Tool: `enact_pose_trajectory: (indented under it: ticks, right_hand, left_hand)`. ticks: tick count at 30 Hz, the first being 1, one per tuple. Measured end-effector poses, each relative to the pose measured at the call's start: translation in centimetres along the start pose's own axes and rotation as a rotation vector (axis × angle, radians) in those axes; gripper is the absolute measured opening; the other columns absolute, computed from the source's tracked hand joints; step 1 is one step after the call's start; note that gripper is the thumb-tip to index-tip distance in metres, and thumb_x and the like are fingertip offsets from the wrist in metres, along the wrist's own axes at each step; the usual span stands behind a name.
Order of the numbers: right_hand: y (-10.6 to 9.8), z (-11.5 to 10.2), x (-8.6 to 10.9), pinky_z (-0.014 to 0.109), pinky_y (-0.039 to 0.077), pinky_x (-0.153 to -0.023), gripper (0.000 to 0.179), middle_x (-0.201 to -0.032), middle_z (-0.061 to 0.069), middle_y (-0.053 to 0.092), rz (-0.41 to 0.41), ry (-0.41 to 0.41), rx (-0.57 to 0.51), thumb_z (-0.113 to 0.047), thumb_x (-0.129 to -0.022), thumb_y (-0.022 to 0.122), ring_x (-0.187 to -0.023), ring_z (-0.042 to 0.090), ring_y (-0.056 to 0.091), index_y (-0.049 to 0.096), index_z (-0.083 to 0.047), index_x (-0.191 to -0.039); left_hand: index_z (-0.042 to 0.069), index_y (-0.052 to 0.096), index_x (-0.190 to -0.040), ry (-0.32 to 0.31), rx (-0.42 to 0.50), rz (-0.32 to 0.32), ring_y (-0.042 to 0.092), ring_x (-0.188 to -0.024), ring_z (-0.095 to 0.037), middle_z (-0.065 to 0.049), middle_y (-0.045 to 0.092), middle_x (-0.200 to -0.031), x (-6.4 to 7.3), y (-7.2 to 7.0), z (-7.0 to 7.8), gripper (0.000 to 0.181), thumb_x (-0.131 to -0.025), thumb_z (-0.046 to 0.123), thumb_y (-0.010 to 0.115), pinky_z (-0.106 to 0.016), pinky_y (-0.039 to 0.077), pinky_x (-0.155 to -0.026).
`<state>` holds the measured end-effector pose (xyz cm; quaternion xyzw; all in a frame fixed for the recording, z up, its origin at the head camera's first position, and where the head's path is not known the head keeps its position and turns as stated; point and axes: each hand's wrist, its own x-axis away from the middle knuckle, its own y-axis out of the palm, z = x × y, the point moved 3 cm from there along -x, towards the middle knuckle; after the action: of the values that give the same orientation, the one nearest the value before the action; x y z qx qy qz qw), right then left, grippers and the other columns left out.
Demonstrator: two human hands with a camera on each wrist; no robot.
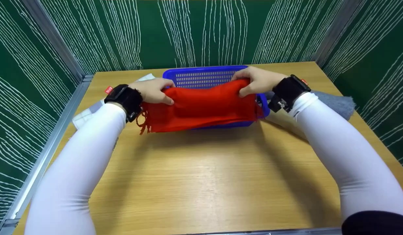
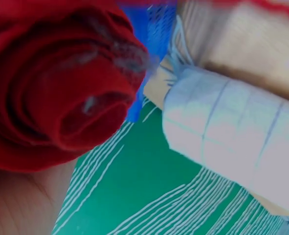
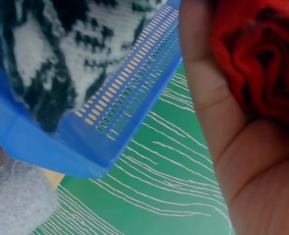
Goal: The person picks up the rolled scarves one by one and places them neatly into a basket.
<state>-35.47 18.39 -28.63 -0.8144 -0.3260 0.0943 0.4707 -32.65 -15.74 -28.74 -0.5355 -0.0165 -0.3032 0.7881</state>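
A rolled red scarf (image 1: 204, 104) with fringed ends stretches between my two hands, over the front of a blue plastic basket (image 1: 204, 69). My left hand (image 1: 153, 91) grips its left end, thumb on the near side. At the other end my right hand (image 1: 262, 80) holds the roll between thumb and fingers. In the left wrist view the scarf's end (image 2: 71, 98) shows its spiral layers. The right wrist view shows the opposite coiled end (image 3: 266, 54) against my palm. Inside the basket lies a dark green and white patterned knit (image 3: 76, 54); in the head view the scarf mostly hides it.
A rolled white and pale blue checked cloth (image 2: 227, 132) lies left of the basket. To its right are a grey fuzzy roll (image 1: 335, 102) and a beige roll (image 1: 283, 122), partly behind my right arm. Green panels (image 1: 214, 32) with white lines enclose the wooden table (image 1: 201, 182).
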Motion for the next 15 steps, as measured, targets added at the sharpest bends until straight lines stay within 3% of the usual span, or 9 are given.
enact_pose_trajectory:
  ticks: [10, 15]
  right_hand:
    - [0.5, 0.8, -0.4, 0.029, 0.05, -0.094, 0.051, -0.131, 0.017, 0.069, -0.04, 0.059, 0.01, -0.011, -0.096, 0.07, -0.113, 0.025, 0.063, 0.065, -0.003, -0.146]
    - [0.4, 1.0, -0.4, 0.041, 0.047, -0.106, 0.054, -0.139, 0.019, 0.063, -0.022, 0.088, -0.006, -0.012, -0.099, 0.066, -0.123, 0.03, 0.058, 0.06, -0.004, -0.152]
  left_hand:
    - [0.006, 0.06, -0.128, 0.031, -0.004, -0.006, 0.057, -0.113, -0.03, -0.015, 0.059, -0.12, -1.0, 1.5, -0.5, 0.029, -0.106, 0.024, 0.06, -0.046, 0.049, -0.104]
    - [0.007, 0.063, -0.124, 0.041, -0.039, 0.013, 0.059, -0.11, -0.029, -0.012, 0.062, -0.117, -1.3, 1.9, -0.5, 0.035, -0.107, 0.038, 0.062, -0.044, 0.049, -0.103]
